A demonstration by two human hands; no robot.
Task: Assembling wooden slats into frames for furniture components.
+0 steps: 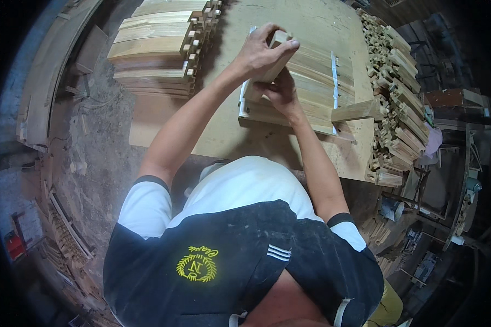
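My left fingers (259, 52) wrap tight round a short pale wooden block (275, 54), tilted over a row of matching slats (311, 82). My right fingers (278, 90) press closed beneath it. The slats rest on the counter (223, 125).

both bare forearms reach toward twelve o'clock, left hand (261, 52) curled closed just above the clenched right hand (280, 90).
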